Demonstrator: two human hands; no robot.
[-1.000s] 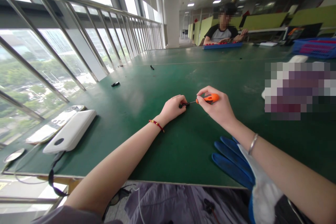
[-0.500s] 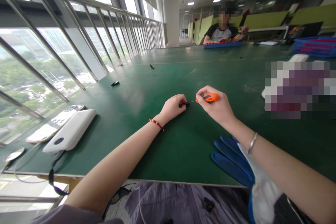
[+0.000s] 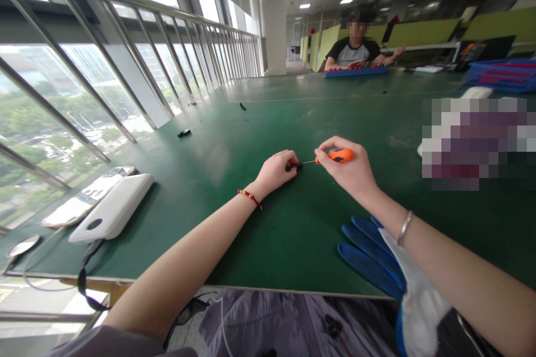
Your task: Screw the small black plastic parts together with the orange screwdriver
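Note:
My left hand rests on the green table and pinches a small black part at its fingertips. My right hand grips a small screwdriver with an orange handle. Its thin metal shaft points left, with the tip set against the black part. Both hands sit close together near the middle of the table.
A blue and white work glove lies under my right forearm at the near edge. A white power bank and a phone lie at the left. Small black pieces are scattered farther off. Another person sits at the far end behind a blue tray.
My right hand has shifted slightly to the right with the screwdriver, its fingers re-gripping the orange handle. My left hand has stayed in place on the black part.

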